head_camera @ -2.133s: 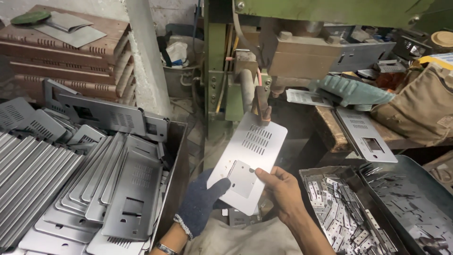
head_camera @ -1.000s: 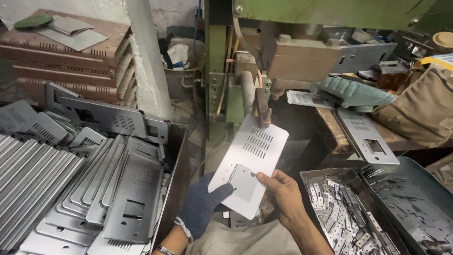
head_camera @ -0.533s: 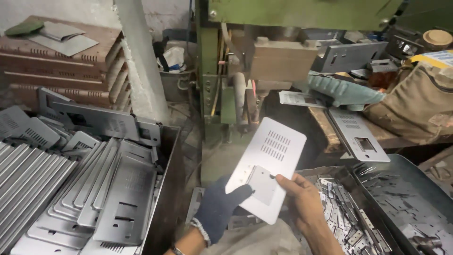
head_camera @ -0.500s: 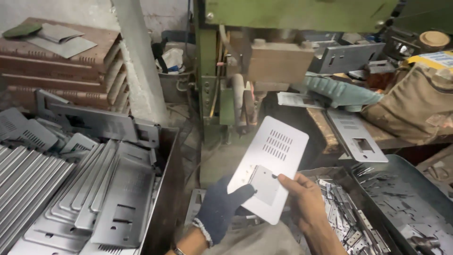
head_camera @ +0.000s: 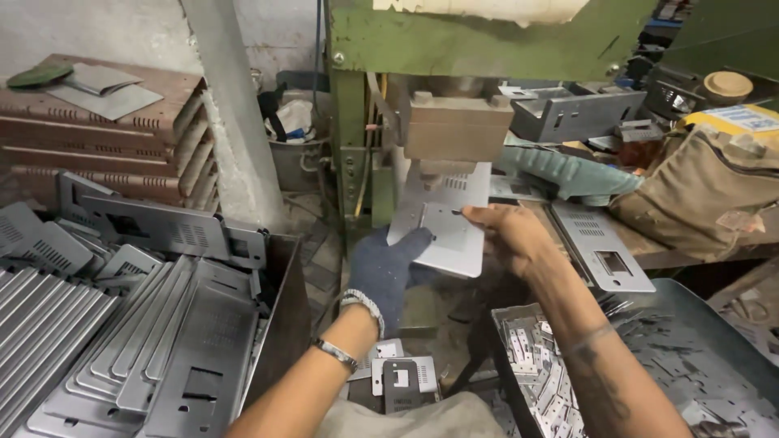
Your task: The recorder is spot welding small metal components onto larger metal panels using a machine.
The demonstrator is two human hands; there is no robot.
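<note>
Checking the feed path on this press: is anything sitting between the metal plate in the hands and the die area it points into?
Nothing visible blocks it. The perforated metal plate, held by the gloved left hand and bare right hand, already has its far edge under the press block. The space beneath that block is blurred, so I cannot tell further in.

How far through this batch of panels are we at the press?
Done, by the look of it: punched scrap fills the right tray. In hand: the gloved left hand and bare right hand hold one vented panel under the green press. Left: many stacked panels sit in the left bin.
</note>
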